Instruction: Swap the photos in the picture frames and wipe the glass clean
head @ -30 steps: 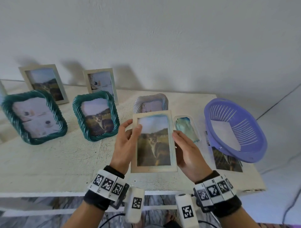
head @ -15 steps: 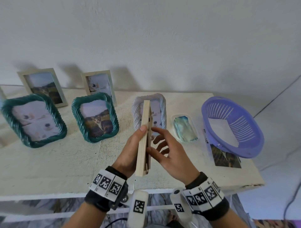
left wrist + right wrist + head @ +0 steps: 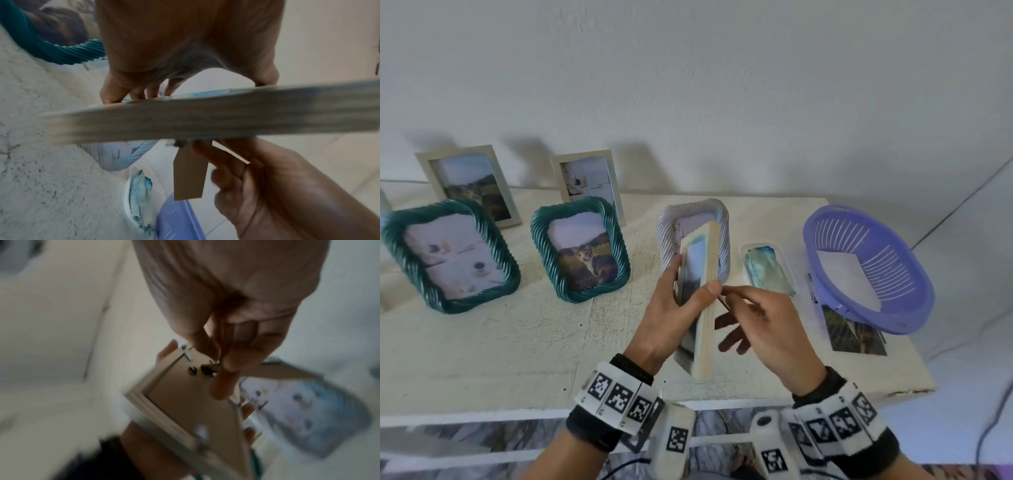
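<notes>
I hold a beige wooden frame (image 3: 705, 308) edge-on above the table's front, its cat photo facing left. My left hand (image 3: 693, 281) grips it, thumb on the near edge and fingers on the glass side. At the frame's back (image 3: 185, 402), my right hand (image 3: 726, 299) pinches the brown cardboard stand leg (image 3: 189, 175) between thumb and forefinger. Behind stands a white ribbed frame (image 3: 722, 240). A blue cloth (image 3: 767, 270) lies in a clear tray. Both wrist views are blurred.
Two green ribbed frames (image 3: 448, 257) (image 3: 582, 250) and two beige frames (image 3: 469, 181) (image 3: 589, 181) stand at the left. At the right a purple basket (image 3: 825, 240) holding a white sheet rests partly on a loose photo (image 3: 856, 335). The table edge (image 3: 619, 407) is near.
The beige frame turned from facing me to edge-on. My right hand left its right side, went behind it and now pinches the stand leg.
</notes>
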A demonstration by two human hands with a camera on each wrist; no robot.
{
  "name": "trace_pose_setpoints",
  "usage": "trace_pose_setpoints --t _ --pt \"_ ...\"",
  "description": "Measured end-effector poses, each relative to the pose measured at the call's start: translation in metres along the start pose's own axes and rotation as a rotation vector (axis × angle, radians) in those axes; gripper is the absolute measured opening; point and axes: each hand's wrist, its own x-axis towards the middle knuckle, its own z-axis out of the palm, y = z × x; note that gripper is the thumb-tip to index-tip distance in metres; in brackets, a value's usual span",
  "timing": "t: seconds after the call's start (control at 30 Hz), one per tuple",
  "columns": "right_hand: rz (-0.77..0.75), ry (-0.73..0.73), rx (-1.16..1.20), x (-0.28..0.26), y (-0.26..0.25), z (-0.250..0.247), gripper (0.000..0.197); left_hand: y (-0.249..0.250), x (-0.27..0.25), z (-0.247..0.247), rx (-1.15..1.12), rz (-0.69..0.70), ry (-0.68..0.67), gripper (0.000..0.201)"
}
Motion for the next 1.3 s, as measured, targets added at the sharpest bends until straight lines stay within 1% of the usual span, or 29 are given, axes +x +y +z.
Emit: trace_pose_setpoints --t 0.03,0.1,0.17,0.2,0.27,0.33,0.37,0.4,0.43,0.47,0.53,0.6,0.7,0.77,0.87,0.93,1.0,1.1,1.2,1.3 --pt "0.111 0.015 0.157 -0.002 -0.002 0.0 0.03 -0.001 -0.001 -0.001 0.023 0.016 0.008 0.117" --pt "0.265 0.039 0.352 0.0 0.0 -0.004 0.05 -0.002 -0.002 -0.004 0.026 0.05 0.046 0.111" --pt "0.344 0.062 0.444 0.005 0.006 -0.01 0.063 -0.003 -0.001 -0.009 -0.022 0.018 0.074 0.101" --pt "0.363 0.071 0.473 0.008 0.01 -0.013 0.069 0.0 0.001 -0.012 -0.062 -0.019 0.066 0.093" --pt "0.383 0.074 0.53 0.013 0.014 -0.019 0.08 0.009 0.004 -0.016 -0.144 -0.13 0.001 0.079" --pt "0.422 0.044 0.553 0.017 0.016 -0.026 0.079 0.018 0.009 -0.022 -0.176 -0.239 -0.093 0.084" --pt "0.442 -0.011 0.558 0.018 0.014 -0.028 0.079 0.021 0.012 -0.024 -0.182 -0.277 -0.136 0.088" --pt "0.459 -0.072 0.585 0.019 0.011 -0.03 0.081 0.025 0.015 -0.026 -0.186 -0.3 -0.178 0.092" --pt "0.466 -0.099 0.604 0.021 0.008 -0.032 0.082 0.029 0.018 -0.026 -0.185 -0.312 -0.21 0.094" --pt "0.453 -0.089 0.601 0.024 0.006 -0.035 0.08 0.034 0.021 -0.027 -0.183 -0.316 -0.224 0.095" --pt "0.367 -0.055 0.555 0.033 -0.001 -0.04 0.067 0.048 0.029 -0.029 -0.175 -0.292 -0.239 0.09" --pt "0.279 -0.062 0.507 0.044 -0.015 -0.046 0.06 0.067 0.039 -0.032 -0.159 -0.24 -0.246 0.087" --pt "0.109 -0.066 0.329 0.069 -0.047 -0.057 0.052 0.103 0.057 -0.04 -0.09 -0.122 -0.241 0.082" --pt "-0.046 -0.008 0.201 0.092 -0.074 -0.066 0.048 0.134 0.074 -0.046 -0.008 -0.023 -0.19 0.076" --pt "-0.309 0.142 0.054 0.135 -0.112 -0.078 0.021 0.18 0.109 -0.054 0.115 0.088 -0.113 0.069" --pt "-0.41 0.202 -0.043 0.172 -0.13 -0.084 0.018 0.202 0.136 -0.059 0.147 0.122 -0.091 0.067" --pt "-0.449 0.223 -0.122 0.214 -0.138 -0.089 0.019 0.215 0.165 -0.064 0.141 0.134 -0.069 0.064" --pt "-0.407 0.216 -0.241 0.275 -0.13 -0.092 0.028 0.217 0.213 -0.067 0.124 0.079 -0.021 0.061" --pt "-0.356 0.185 -0.376 0.321 -0.107 -0.089 0.041 0.2 0.255 -0.067 0.063 -0.063 -0.016 0.049" --pt "-0.295 0.101 -0.455 0.352 -0.076 -0.086 0.04 0.173 0.29 -0.068 0.047 -0.208 -0.035 0.046"
